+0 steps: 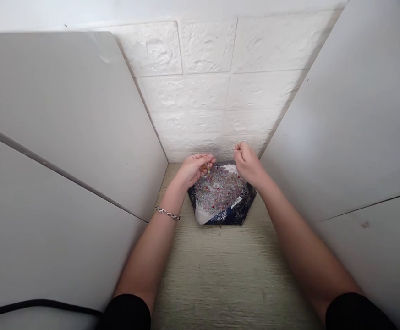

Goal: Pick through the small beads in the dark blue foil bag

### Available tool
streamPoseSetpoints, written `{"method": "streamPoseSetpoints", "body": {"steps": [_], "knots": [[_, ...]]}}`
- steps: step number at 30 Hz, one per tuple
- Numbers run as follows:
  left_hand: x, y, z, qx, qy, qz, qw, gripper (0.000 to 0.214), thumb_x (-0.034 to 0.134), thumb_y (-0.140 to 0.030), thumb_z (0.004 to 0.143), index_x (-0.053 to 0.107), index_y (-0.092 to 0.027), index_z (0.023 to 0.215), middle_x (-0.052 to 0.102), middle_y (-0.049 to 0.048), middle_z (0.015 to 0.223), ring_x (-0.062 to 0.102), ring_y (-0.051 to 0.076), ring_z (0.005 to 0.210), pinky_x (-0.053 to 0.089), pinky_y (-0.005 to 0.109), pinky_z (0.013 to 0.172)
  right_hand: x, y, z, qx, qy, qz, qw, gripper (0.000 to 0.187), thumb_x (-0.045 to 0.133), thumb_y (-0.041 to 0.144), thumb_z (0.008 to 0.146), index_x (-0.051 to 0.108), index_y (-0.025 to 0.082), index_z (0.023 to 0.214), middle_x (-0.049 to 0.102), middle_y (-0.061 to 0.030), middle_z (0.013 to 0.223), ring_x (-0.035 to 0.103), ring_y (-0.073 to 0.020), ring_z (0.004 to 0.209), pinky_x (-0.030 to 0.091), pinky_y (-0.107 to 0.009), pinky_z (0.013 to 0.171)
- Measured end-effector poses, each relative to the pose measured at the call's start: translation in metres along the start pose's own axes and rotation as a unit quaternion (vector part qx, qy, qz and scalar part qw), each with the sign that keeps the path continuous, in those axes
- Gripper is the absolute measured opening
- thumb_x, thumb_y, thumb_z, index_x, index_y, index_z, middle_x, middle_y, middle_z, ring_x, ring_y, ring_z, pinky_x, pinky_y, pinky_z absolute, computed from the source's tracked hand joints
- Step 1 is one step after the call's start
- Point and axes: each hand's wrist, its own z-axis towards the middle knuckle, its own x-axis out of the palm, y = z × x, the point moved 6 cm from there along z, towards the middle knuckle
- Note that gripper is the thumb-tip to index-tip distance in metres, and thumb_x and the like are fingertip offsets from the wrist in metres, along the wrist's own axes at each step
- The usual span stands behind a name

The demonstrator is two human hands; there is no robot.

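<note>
My left hand (193,169) is closed in a pinch above the left side of the beads, holding a short beaded string (205,170) with yellowish and pale beads. A faint, thin line like a thread rises from its fingertips. To the right, my right hand (247,161) is closed with the fingers curled together, raised over the far right edge of the beads; anything in its fingers is too fine to make out. Between and below both hands, many small mixed-colour beads (220,188) lie on clear plastic in a dark blue patterned tray (234,215).
The tray rests on a greenish wood-grain surface (220,270). A white brick-pattern wall (203,91) stands right behind it. Grey-white panels rise close on the left (65,101) and right (354,114). A black cable (41,302) runs at the lower left.
</note>
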Motion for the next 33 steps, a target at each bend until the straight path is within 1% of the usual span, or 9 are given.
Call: {"method": "streamPoseSetpoints", "body": {"steps": [2,5,7,9,13,17,25,28,33], "knots": [[0.001,0.002,-0.001,-0.013,0.009,0.037,0.999,0.014,0.068,-0.023,0.064,0.062,-0.011,0.067,0.059,-0.0001,0.065,0.044,0.001,0.05,0.03,0.016,0.045,0.008,-0.008,-0.001,0.085,0.042,0.13,0.987,0.009,0.033,0.018,0.082,0.038,0.02,0.075,0.047,0.0001,0.066,0.047,-0.0132,0.063,0.041,-0.028,0.064],[0.003,0.006,-0.003,-0.045,0.026,0.098,0.994,0.013,0.068,-0.023,0.063,0.063,-0.011,0.066,0.059,0.0007,0.064,0.043,0.002,0.049,0.03,0.018,0.046,0.03,-0.012,-0.01,0.195,0.147,0.308,0.92,0.009,0.036,0.02,0.082,0.042,0.02,0.075,0.046,0.0035,0.059,0.047,-0.0101,0.052,0.04,-0.024,0.055],[0.004,0.009,-0.004,-0.06,0.042,0.128,0.989,0.013,0.068,-0.022,0.063,0.063,-0.011,0.065,0.059,0.0009,0.062,0.044,0.003,0.05,0.031,0.019,0.048,0.039,-0.01,-0.014,0.218,0.181,0.381,0.88,0.008,0.042,0.02,0.08,0.045,0.018,0.072,0.048,0.0036,0.058,0.049,-0.0083,0.051,0.041,-0.022,0.054],[0.006,0.011,-0.004,-0.07,0.062,0.154,0.984,0.013,0.068,-0.024,0.062,0.064,-0.011,0.065,0.059,0.0011,0.062,0.045,0.003,0.051,0.031,0.019,0.048,0.042,-0.01,-0.016,0.217,0.192,0.421,0.86,0.008,0.051,0.021,0.076,0.048,0.017,0.07,0.05,0.0034,0.057,0.05,-0.0072,0.051,0.042,-0.02,0.054],[0.007,0.013,-0.004,-0.071,0.092,0.188,0.975,0.016,0.068,-0.028,0.06,0.064,-0.012,0.064,0.057,0.0004,0.06,0.041,0.003,0.049,0.029,0.02,0.048,0.045,-0.016,-0.015,0.199,0.204,0.458,0.842,0.017,0.066,0.027,0.066,0.054,0.015,0.068,0.053,0.003,0.056,0.051,-0.0066,0.051,0.044,-0.019,0.054],[0.007,0.014,-0.003,-0.061,0.111,0.203,0.971,0.019,0.068,-0.031,0.06,0.065,-0.013,0.065,0.058,0.0007,0.062,0.042,0.004,0.05,0.03,0.021,0.049,0.043,-0.028,-0.013,0.213,0.173,0.487,0.829,0.018,0.07,0.027,0.064,0.057,0.014,0.067,0.055,0.0025,0.061,0.052,-0.0055,0.051,0.047,-0.018,0.054],[0.008,0.013,-0.005,-0.06,0.103,0.225,0.967,0.02,0.068,-0.032,0.06,0.066,-0.013,0.067,0.06,0.002,0.065,0.041,0.004,0.051,0.027,0.02,0.048,0.041,-0.03,-0.015,0.237,0.153,0.564,0.776,0.005,0.061,0.017,0.074,0.057,0.015,0.074,0.065,-0.002,0.085,0.058,-0.0052,0.057,0.051,-0.016,0.055],[0.008,0.012,-0.005,-0.062,0.096,0.237,0.965,0.02,0.068,-0.03,0.059,0.066,-0.013,0.067,0.06,0.0015,0.065,0.04,0.003,0.049,0.027,0.02,0.047,0.04,-0.024,-0.015,0.232,0.155,0.58,0.765,0.003,0.058,0.015,0.076,0.057,0.015,0.074,0.066,-0.0019,0.081,0.059,-0.0051,0.059,0.051,-0.014,0.057],[0.008,0.016,-0.003,-0.052,0.123,0.229,0.964,0.022,0.068,-0.032,0.06,0.067,-0.012,0.07,0.06,0.0021,0.064,0.043,0.005,0.051,0.03,0.021,0.049,0.037,-0.019,-0.013,0.216,0.17,0.585,0.763,0.003,0.058,0.016,0.077,0.057,0.015,0.074,0.062,0.0006,0.067,0.058,-0.005,0.058,0.05,-0.013,0.059]]}}
